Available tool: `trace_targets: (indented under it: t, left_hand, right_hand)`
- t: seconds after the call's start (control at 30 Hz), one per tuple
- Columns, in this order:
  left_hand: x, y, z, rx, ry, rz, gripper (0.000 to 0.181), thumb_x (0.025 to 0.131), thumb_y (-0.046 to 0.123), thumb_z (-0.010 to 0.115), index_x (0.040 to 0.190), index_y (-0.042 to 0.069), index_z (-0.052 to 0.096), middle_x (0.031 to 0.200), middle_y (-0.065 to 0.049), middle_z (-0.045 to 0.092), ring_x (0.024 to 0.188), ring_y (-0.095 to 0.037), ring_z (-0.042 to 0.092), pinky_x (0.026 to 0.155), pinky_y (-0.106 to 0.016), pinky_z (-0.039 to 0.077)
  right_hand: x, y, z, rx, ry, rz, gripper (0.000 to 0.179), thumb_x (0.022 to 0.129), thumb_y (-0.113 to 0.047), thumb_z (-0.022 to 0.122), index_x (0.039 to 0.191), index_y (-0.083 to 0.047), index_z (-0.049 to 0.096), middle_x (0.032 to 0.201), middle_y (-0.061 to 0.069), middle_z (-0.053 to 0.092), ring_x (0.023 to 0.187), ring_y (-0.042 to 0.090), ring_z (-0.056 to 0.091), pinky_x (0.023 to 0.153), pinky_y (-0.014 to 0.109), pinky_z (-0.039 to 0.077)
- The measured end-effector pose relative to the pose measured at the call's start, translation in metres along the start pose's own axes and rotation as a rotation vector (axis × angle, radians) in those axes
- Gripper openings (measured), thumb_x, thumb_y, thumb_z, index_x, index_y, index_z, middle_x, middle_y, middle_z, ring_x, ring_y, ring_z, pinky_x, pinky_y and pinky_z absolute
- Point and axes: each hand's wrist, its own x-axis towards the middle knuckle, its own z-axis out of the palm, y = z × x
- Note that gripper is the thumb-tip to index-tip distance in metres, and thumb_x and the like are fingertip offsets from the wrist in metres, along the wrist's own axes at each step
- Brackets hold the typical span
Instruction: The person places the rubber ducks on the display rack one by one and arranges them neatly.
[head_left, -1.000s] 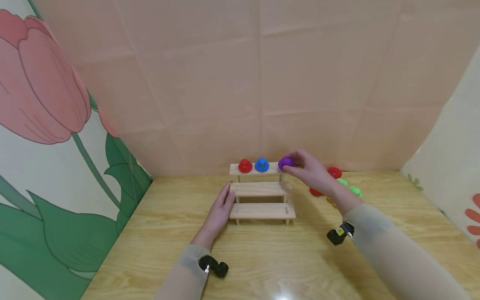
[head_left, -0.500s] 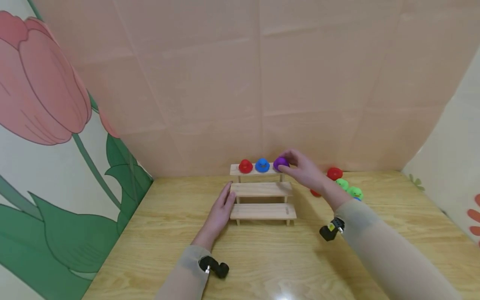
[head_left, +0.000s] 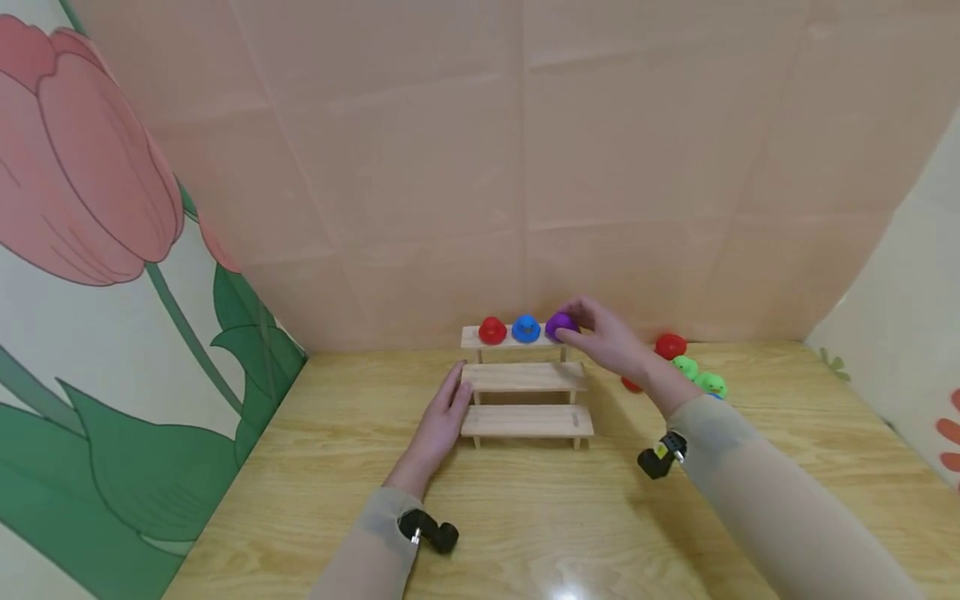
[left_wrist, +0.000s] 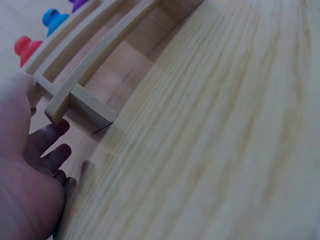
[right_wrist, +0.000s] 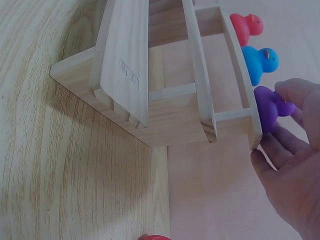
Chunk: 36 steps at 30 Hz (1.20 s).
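Observation:
A three-step wooden stand [head_left: 523, 377] rests on the table. On its top step sit a red rubber duck [head_left: 492, 331] and a blue rubber duck [head_left: 526, 328], side by side. My right hand [head_left: 611, 337] pinches a purple rubber duck [head_left: 560, 325] between thumb and fingers at the right end of that step. In the right wrist view the purple duck [right_wrist: 270, 107] stands at the plank, its base against the wood. My left hand [head_left: 441, 417] lies along the stand's left side, its fingers fairly straight and touching the step ends [left_wrist: 57, 107].
Behind my right forearm lie more ducks on the table: a red one [head_left: 671, 346], green ones [head_left: 710, 383] and a partly hidden blue one. Another red piece [head_left: 632, 385] shows beside the forearm. A pinkish backdrop [head_left: 517, 167] rises behind the stand.
My right hand has moved the purple duck slightly left, nearer the blue duck, then stayed there. The left hand and the stand have kept their places.

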Motion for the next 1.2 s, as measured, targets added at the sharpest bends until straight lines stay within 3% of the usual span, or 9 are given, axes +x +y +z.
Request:
trace_targets:
  t: [0.73, 1.03, 1.2]
  left_hand:
    - [0.002, 0.001, 0.003, 0.001, -0.008, -0.005, 0.067, 0.114, 0.066, 0.044, 0.175, 0.041, 0.029, 0.18, -0.002, 0.03, 0.166, -0.031, 0.025, 0.133, -0.056, 0.021]
    - [0.002, -0.003, 0.003, 0.017, -0.008, -0.017, 0.068, 0.114, 0.068, 0.043, 0.175, 0.043, 0.029, 0.179, 0.0, 0.031, 0.165, -0.029, 0.025, 0.133, -0.055, 0.022]
    - [0.002, -0.004, 0.001, 0.015, -0.002, -0.011, 0.067, 0.114, 0.067, 0.043, 0.175, 0.042, 0.029, 0.179, 0.0, 0.032, 0.165, -0.029, 0.026, 0.133, -0.056, 0.023]
  right_hand:
    - [-0.002, 0.003, -0.003, -0.044, -0.007, 0.017, 0.04, 0.111, -0.02, 0.071, 0.143, 0.0, 0.057, 0.142, 0.021, 0.064, 0.146, 0.045, 0.054, 0.122, 0.061, 0.043]
    - [-0.012, 0.005, -0.008, -0.02, -0.013, 0.009, 0.067, 0.107, -0.021, 0.078, 0.16, 0.003, 0.046, 0.159, 0.027, 0.053, 0.151, 0.05, 0.046, 0.126, 0.066, 0.035]
    - [-0.025, 0.0, -0.015, -0.047, -0.003, 0.057, 0.076, 0.106, -0.034, 0.079, 0.166, -0.005, 0.042, 0.168, 0.024, 0.046, 0.155, 0.052, 0.039, 0.125, 0.067, 0.034]
